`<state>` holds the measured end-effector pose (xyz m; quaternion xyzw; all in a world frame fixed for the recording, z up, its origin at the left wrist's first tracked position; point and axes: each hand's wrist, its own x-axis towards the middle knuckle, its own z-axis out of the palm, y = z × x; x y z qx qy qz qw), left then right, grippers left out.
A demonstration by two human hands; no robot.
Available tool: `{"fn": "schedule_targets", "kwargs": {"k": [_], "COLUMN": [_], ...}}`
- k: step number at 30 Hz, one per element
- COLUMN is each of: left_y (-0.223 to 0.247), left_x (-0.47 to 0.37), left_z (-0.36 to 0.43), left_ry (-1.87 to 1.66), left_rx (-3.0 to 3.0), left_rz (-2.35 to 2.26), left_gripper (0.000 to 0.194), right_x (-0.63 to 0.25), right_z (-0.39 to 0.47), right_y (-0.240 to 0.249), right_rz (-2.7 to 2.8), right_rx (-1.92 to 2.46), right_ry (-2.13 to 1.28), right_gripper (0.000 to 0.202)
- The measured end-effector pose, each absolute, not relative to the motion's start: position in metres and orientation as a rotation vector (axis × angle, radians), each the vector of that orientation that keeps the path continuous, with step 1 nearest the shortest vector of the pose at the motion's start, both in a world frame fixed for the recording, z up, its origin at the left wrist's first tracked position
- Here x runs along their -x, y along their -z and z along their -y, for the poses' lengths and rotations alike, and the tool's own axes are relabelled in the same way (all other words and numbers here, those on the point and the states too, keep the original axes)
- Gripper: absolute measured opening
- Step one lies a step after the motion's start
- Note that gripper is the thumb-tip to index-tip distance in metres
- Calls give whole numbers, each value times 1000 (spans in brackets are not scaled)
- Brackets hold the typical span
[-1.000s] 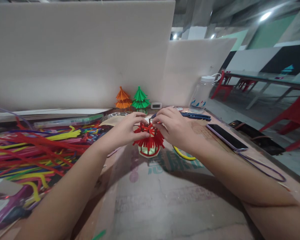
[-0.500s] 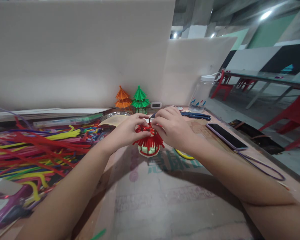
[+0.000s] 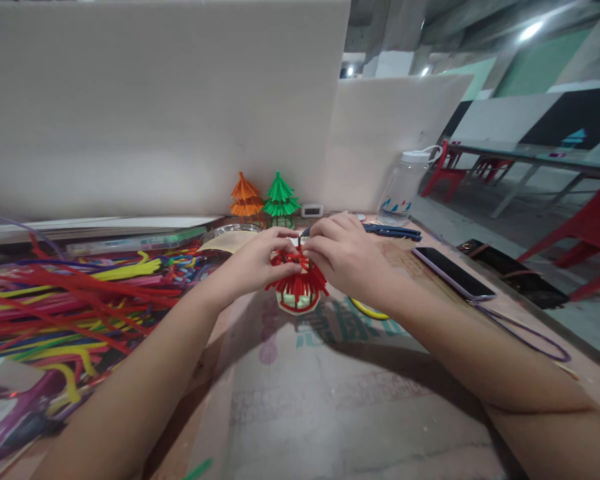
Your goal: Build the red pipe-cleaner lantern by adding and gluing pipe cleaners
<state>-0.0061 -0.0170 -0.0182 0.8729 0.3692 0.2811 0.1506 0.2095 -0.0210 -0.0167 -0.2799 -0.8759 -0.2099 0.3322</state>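
A small red pavilion model [image 3: 299,288] stands upright in front of me, with a fringed red roof tier, dark posts and a pale round base. My left hand [image 3: 260,259] is at its left side, thumb and fingers closed on the upper red part. From the right, my right hand [image 3: 343,250] pinches at the same upper part beside a thin dark post. The fingers partly hide the model's top. Behind stand an orange pavilion model [image 3: 247,197] and a green pavilion model [image 3: 281,199], both with layered pointed roofs.
Colourful pipe cleaners [image 3: 80,293] pile up at the left, near a purple tool [image 3: 20,413]. To the right are a phone [image 3: 454,273], a clear water bottle [image 3: 399,193] and a dark blue tool [image 3: 393,231]. A white board [image 3: 165,113] rises behind the table.
Almost nothing differs. Both hands stay at the top of the red model, with at most a slight shift of the right fingers.
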Motion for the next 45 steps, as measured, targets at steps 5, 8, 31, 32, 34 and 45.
{"fn": "schedule_targets", "kwargs": {"k": [5,8,31,32,34,45], "left_y": [17,16,7,6,3,4], "left_x": [7,9,5,2,-2,-7], "left_z": [18,18,30,33,39,42], "left_ry": [-803,-767,-939,-969,-1012,-993], "left_rx": [-2470,-2476,-2655,-2704,-2796,-2833], "left_rz": [-1066,-1056,-1111,-1145,-1205,-1316], "left_gripper": [20,20,26,25,23,26], "right_x": [-229,-241,-217,-217,-219,-232], "right_z": [19,14,28,29,29,3], "right_y": [-3,-10,-8,-10,-12,-1], "right_rz": [2275,2400,2522,2513,2508,2449], "right_rx": [876,1020,1280,1302,1292,985], "right_ry": [187,-156,-424,-400,-368,-560], "right_gripper": [19,19,25,23,22,31]}}
